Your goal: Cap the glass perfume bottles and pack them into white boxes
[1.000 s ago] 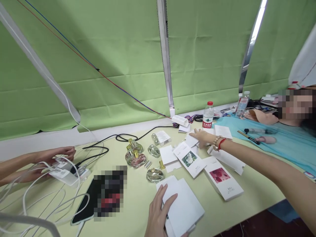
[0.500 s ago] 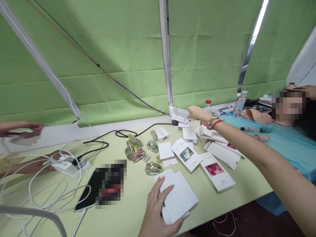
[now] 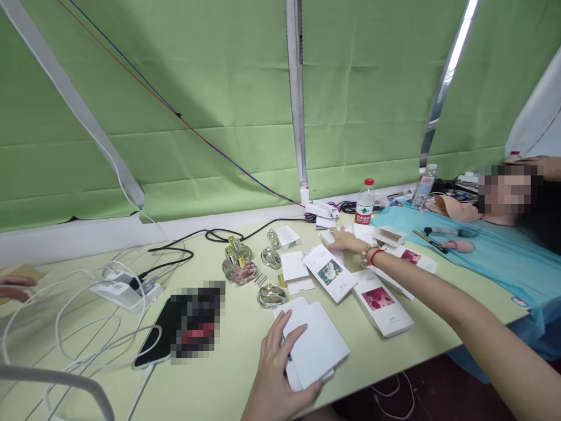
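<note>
My left hand (image 3: 275,374) lies flat with fingers spread on a stack of flat white cartons (image 3: 316,345) near the table's front edge. My right hand (image 3: 346,240), with a red string and bead bracelet at the wrist, reaches far across the table and rests palm down on a small white box (image 3: 329,237). Beside it lie a white carton with a white flower picture (image 3: 331,272) and one with a pink flower picture (image 3: 382,303). Several glass perfume bottles with gold caps (image 3: 239,264) stand left of the cartons.
A phone (image 3: 175,333) on a white cable lies at the front left, next to a white power strip (image 3: 125,290) with tangled cables. A water bottle (image 3: 364,202) stands at the back. Another person sits at the right by a blue cloth (image 3: 482,251); another person's fingers (image 3: 13,286) show at the left edge.
My right hand has come back down from the far white box near the wall to the small box on the table. The other person's hand at the left has withdrawn to the edge.
</note>
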The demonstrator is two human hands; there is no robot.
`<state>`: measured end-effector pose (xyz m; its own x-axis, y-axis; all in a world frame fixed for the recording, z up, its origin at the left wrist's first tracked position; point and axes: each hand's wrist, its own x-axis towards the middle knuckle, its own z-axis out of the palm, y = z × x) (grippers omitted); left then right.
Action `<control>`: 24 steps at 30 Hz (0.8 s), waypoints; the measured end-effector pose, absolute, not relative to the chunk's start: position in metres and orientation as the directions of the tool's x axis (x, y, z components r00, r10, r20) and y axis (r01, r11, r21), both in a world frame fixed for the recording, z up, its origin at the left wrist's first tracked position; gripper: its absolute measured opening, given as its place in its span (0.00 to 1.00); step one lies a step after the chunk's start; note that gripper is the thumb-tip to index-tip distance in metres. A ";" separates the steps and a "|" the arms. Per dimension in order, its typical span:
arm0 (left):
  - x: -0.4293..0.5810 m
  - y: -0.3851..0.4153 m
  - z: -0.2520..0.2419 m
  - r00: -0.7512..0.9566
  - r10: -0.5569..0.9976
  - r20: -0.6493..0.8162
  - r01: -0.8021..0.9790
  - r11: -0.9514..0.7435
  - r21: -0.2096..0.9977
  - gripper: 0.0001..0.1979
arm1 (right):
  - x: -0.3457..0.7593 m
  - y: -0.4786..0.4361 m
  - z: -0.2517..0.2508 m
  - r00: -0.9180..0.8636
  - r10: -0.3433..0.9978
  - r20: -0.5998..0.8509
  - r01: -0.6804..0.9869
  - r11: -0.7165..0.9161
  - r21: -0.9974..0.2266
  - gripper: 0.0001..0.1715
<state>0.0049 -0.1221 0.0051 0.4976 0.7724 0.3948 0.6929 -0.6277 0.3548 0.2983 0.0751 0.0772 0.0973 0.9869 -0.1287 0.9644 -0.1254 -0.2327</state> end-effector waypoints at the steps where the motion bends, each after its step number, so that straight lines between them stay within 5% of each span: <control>1: 0.005 -0.122 0.005 0.499 0.774 0.389 0.693 -0.626 0.356 0.34 | 0.298 0.077 0.082 0.101 0.986 -0.132 0.966 -0.129 -0.224 0.45; 6: 0.006 -0.122 0.007 0.507 0.774 0.380 0.687 -0.629 0.365 0.34 | 0.309 0.097 0.132 -0.025 0.994 -0.102 0.966 -0.003 -0.260 0.32; 12: 0.007 -0.122 0.007 0.497 0.775 0.389 0.689 -0.626 0.366 0.33 | 0.324 0.102 0.148 0.033 0.985 0.170 0.995 -0.017 -0.098 0.41; 19: 0.006 -0.120 0.002 0.512 0.745 0.428 0.688 -0.654 0.316 0.34 | 0.349 0.102 0.120 0.091 0.986 -0.138 0.989 -0.106 -0.108 0.48; 24: 0.001 -0.116 -0.011 0.521 0.741 0.423 0.702 -0.654 0.282 0.36 | 0.348 0.122 0.104 0.049 0.992 -0.112 0.989 -0.064 -0.134 0.45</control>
